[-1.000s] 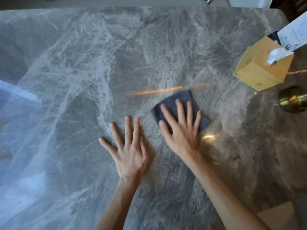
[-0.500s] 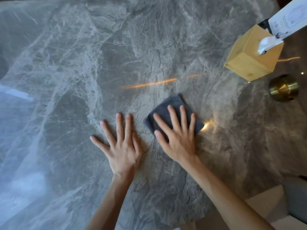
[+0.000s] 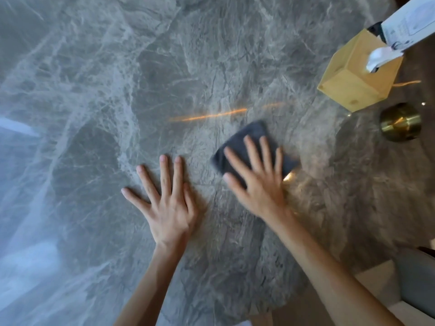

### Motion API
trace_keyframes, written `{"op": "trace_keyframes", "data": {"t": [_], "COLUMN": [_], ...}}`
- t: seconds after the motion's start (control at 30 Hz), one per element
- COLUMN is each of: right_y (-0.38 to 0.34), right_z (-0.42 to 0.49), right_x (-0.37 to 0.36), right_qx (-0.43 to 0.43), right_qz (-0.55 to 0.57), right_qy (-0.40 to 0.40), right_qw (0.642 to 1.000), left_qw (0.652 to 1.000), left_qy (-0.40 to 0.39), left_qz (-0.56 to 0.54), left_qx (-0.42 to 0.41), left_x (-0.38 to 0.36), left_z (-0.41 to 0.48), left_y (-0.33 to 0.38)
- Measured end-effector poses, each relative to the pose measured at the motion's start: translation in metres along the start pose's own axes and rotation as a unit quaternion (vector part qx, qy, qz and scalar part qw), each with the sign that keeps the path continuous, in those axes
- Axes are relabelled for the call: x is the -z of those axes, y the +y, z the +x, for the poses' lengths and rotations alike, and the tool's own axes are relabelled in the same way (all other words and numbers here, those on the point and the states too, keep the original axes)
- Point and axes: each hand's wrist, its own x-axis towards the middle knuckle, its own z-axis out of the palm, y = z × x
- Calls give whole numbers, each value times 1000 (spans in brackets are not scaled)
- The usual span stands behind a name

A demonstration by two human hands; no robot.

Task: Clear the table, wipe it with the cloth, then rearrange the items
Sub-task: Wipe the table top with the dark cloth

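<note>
Grey cloth point(image 3: 253, 147) is pinned under the spread fingers point(image 3: 249, 149) of the right hand point(image 3: 256, 182); left hand point(image 3: 169, 208) lies flat, splayed, empty, just beside.

Bench point(image 3: 117, 90): grey marble with pale veins, glossy.
Light: orange streak point(image 3: 207, 116) reflected mid-surface; pale blue glare at the left edge.
Floor point(image 3: 374, 274): pale strip at lower right.
Seat point(image 3: 416, 283): grey, lower right corner.

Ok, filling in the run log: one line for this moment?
phase: wiping | right hand: flat on cloth | left hand: flat on table | tissue box, brass object: far right
</note>
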Motion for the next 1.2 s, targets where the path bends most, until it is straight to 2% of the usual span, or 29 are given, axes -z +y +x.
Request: {"op": "trace_keyframes", "data": {"t": [0.07,0.1,0.13,0.23,0.27,0.3,0.37,0.43,0.5,0.57,0.6,0.67,0.73,0.8,0.87,1.0,1.1,1.13,1.17,1.2], "right_y": [6,21,39,60,51,34,-5,-27,-16,21,42,70,69,49,18,-32,-5,17,41,64], "right_z": [-42,-51,-49,7,31,50,60,29,-17,-44,-46,-28,6,43,64,30,-16,-22,-23,-18], "right_x": [2,3,4,6,6,7,4,3,3,2,4,6,10,11,9,3,2,5,6,7], "right_qx": [76,87,66,-131,-173,-177,-82,32,107,137,115,-2,-125,-171,-130,64,220,248,240,192], "right_qz": [-16,-31,-41,-22,-4,15,20,-6,-14,-27,-35,-40,-31,-3,29,1,13,8,0,-2], "right_qy": [-27,-39,-44,9,26,29,20,14,-10,-37,-44,-45,-23,-8,-18,16,-15,-33,-40,-34], "right_qw": [997,995,996,991,985,984,996,999,994,989,992,998,991,985,991,998,975,968,970,981], "left_qw": [1000,1000,1000,1000,1000,1000,1000,1000,1000,1000,1000,1000,1000,1000,1000,1000,1000,1000,1000,1000], "left_qy": [2,2,1,-5,-5,-5,-1,-2,-2,-2,-3,-8,-12,-12,-12,-13,-5,-6,-7,-7], "left_qz": [-2,-1,1,1,2,3,5,7,8,5,5,7,8,9,7,3,2,2,3,5], "left_qx": [2,1,1,0,-1,-2,2,3,3,3,2,3,3,3,3,5,3,3,1,-1], "left_x": [-1,-1,0,2,2,1,0,-1,-1,0,0,1,2,2,2,2,1,2,2,2], "left_z": [-2,-2,-2,-1,-1,0,1,2,1,0,0,1,1,1,1,2,1,1,1,1], "left_y": [0,0,1,2,2,1,1,0,0,0,1,1,1,2,2,2,2,2,2,2]}}
